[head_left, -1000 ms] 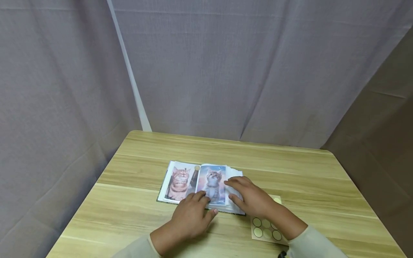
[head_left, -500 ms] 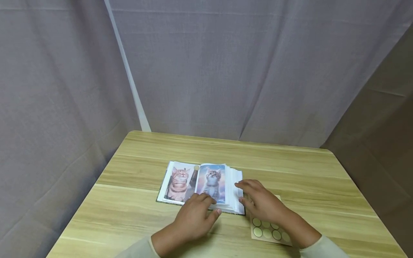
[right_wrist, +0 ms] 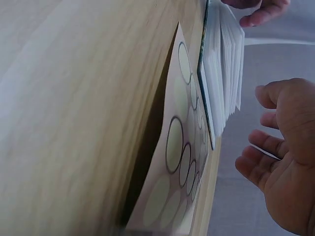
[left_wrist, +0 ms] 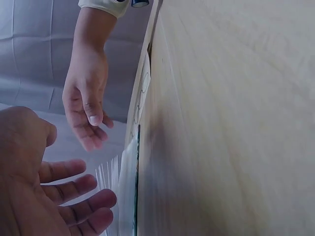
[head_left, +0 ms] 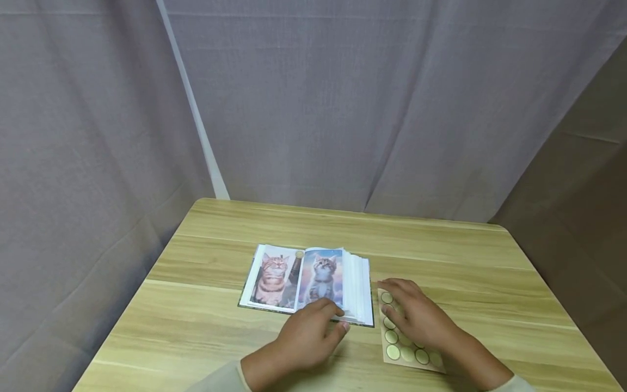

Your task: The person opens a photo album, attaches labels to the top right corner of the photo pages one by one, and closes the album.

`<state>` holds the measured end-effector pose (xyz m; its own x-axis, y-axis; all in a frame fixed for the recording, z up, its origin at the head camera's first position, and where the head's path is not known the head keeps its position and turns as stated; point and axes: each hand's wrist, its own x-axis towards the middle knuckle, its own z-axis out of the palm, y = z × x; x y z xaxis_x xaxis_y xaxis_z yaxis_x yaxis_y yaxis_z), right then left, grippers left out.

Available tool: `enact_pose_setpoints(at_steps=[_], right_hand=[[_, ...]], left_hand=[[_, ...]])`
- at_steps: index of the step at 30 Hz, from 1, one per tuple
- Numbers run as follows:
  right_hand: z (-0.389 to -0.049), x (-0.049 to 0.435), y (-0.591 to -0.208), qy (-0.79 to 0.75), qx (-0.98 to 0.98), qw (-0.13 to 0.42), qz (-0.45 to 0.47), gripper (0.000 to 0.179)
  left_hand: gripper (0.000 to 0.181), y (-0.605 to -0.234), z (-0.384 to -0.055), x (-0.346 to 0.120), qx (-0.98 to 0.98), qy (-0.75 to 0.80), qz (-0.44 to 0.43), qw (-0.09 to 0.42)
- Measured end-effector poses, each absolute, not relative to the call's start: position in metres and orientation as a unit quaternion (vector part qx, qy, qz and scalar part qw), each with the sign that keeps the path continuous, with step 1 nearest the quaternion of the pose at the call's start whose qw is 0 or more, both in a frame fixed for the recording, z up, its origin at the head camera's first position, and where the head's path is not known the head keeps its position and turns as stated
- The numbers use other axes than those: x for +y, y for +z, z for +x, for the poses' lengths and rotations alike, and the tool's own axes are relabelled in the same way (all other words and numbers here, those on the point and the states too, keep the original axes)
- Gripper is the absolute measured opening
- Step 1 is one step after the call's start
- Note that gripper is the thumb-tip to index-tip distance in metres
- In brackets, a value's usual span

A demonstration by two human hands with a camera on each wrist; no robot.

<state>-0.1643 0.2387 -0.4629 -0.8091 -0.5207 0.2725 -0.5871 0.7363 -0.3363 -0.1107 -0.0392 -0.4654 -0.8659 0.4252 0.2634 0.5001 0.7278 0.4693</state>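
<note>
A photo album [head_left: 361, 296] lies spread on the table, a cat picture [head_left: 272, 279] on its left page and a kitten picture [head_left: 323, 275] on its right. One round gold sticker [head_left: 299, 254] sits at the left page's top, by the fold. My left hand [head_left: 309, 336] is over the album's lower edge, fingers loosely bent and holding nothing; whether its fingertips touch the page is unclear. Over a sheet of round stickers [head_left: 399, 345] hovers my right hand [head_left: 417, 317], fingers relaxed. The right wrist view shows this hand [right_wrist: 293, 147] apart from the sheet, which it partly hides in the head view.
The wood-grain table [head_left: 171, 316] extends round the album and sheet. Grey curtains [head_left: 303, 109] hang behind and at the left side, and a darker cloth [head_left: 578, 218] closes off the right. Several album pages [right_wrist: 229, 64] stand slightly fanned.
My right hand has moved right, from the album's right page to above the sticker sheet. The left hand has shifted slightly right along the album's lower edge. The right-hand pages have fanned out.
</note>
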Motion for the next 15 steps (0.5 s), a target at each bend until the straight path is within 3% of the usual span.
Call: enact_pose_setpoints(at_steps=[15], right_hand=[[-0.154,0.262,-0.474,0.211,-0.932,0.087,0.282,0.062]], left_hand=[[0.03,-0.467,-0.108,-0.018,-0.919,-0.272,-0.281,0.043]])
